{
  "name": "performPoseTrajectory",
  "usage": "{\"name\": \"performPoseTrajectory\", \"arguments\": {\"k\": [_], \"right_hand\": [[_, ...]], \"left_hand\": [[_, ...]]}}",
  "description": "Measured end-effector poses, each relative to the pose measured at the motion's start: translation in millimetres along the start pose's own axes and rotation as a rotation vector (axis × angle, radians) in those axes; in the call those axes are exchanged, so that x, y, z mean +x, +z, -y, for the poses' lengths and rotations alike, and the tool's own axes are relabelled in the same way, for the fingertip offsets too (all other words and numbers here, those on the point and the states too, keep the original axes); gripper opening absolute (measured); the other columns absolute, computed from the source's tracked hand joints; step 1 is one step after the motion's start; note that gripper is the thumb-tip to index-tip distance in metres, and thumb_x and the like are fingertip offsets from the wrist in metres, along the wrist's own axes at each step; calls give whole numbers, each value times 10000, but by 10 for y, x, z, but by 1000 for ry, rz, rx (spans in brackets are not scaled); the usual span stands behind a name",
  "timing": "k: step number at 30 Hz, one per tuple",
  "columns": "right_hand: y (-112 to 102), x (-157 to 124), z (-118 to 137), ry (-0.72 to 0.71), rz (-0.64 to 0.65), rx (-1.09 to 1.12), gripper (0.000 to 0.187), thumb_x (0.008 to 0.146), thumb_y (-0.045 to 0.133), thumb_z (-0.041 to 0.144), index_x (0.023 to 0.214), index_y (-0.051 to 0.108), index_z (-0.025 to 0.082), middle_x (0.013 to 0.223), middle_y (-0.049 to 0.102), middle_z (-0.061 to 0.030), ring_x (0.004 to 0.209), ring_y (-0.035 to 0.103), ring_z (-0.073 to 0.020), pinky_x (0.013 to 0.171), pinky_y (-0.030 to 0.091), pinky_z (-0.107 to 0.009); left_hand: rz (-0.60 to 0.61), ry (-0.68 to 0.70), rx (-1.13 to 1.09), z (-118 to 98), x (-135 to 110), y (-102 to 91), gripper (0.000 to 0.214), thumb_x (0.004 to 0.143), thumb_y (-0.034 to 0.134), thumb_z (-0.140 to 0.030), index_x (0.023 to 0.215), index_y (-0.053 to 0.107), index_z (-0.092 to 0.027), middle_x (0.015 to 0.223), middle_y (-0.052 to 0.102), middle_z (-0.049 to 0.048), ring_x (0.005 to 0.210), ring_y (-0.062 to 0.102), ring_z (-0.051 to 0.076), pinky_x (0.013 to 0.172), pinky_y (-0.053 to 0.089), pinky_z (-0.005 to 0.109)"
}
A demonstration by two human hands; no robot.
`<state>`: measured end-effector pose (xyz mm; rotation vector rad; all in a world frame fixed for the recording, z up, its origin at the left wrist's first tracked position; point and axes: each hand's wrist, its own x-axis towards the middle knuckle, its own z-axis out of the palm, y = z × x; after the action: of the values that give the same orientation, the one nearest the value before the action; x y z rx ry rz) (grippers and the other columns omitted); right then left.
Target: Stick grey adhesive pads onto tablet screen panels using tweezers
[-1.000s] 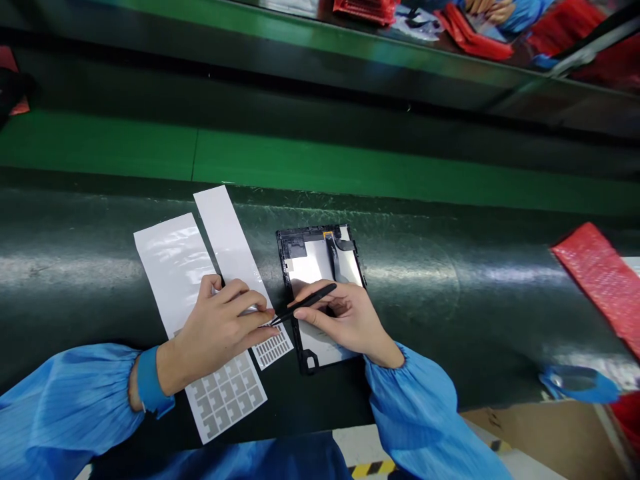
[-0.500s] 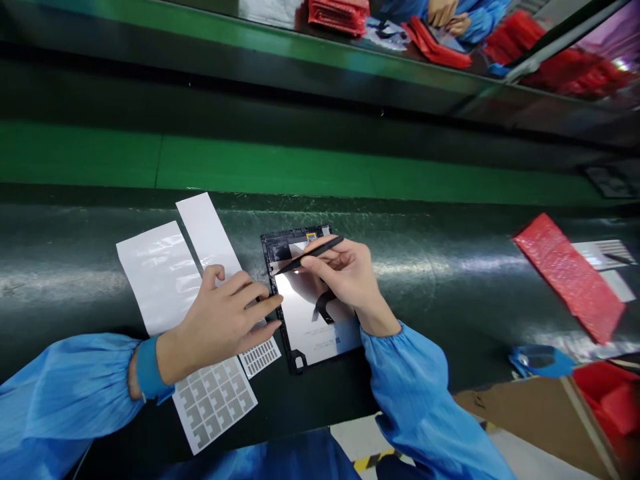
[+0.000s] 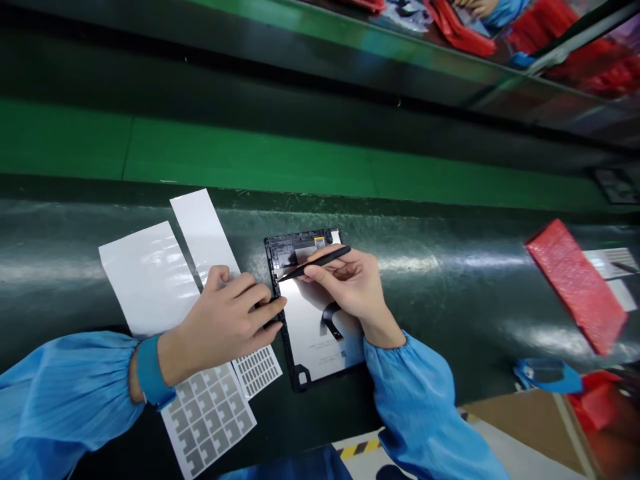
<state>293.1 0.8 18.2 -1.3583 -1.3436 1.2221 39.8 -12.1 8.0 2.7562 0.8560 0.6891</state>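
Note:
A tablet screen assembly (image 3: 320, 353) lies on the dark bench, its silvery back up inside a black frame, with a dark flex cable (image 3: 330, 320) on it. My right hand (image 3: 353, 283) is closed round black tweezers (image 3: 320, 261), whose tip meets the frame's left edge near the top. My left hand (image 3: 230, 320) is spread over the left side, fingertips at the frame's edge, palm above the sticker sheets. Below it show a sheet of grey stickers (image 3: 210, 413) and a smaller sheet of dark rectangular stickers (image 3: 257, 370). Part of the assembly is hidden behind my right hand.
White sheets (image 3: 150, 273) lie to the left. At the right are a red bubble-wrap pouch (image 3: 575, 280), a blue object (image 3: 547, 375) and a cardboard box (image 3: 525, 423). Across the raised shelf, another person's hand (image 3: 477, 7) is among red pouches (image 3: 463, 30).
The camera view has shifted slightly. My right hand still holds the tweezers at the frame's left edge, and my left hand keeps nearly the same pose beside it.

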Motion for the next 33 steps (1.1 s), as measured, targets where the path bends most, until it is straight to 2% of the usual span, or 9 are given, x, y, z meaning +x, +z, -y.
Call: {"name": "performPoseTrajectory", "arguments": {"k": [14, 18, 23, 33], "right_hand": [[-19, -19, -39, -14, 1, -48, 244, 898, 887, 393, 930, 781, 175, 837, 782, -81, 760, 771, -258, 660, 682, -353], [-6, -7, -14, 3, 4, -31, 258, 889, 895, 397, 925, 774, 172, 830, 784, -86, 756, 776, -258, 645, 676, -335], [-2, -2, -10, -11, -7, -59, 254, 885, 898, 399, 910, 785, 173, 876, 788, -89, 753, 769, -247, 649, 676, -333], [-6, -8, 2, 20, 4, -36, 273, 884, 898, 416, 923, 776, 175, 845, 782, -83, 742, 770, -247, 652, 682, -333]], "left_hand": [[-6, -3, 9, 4, -22, 2, 231, 1066, 586, -356, 1201, 690, -200, 1007, 655, 11, 946, 528, 207, 784, 273, 461], [-32, -19, 34, -12, -16, -13, 331, 1053, 581, -390, 1267, 671, -154, 933, 628, 24, 891, 500, 205, 760, 269, 453], [0, -41, 58, -11, -28, -10, 435, 1064, 537, -453, 1321, 660, -126, 946, 620, 42, 891, 498, 213, 759, 274, 458], [-1, -49, 71, -15, -25, -2, 489, 1056, 512, -478, 1316, 668, -95, 934, 617, 53, 892, 501, 217, 756, 273, 462]]}}
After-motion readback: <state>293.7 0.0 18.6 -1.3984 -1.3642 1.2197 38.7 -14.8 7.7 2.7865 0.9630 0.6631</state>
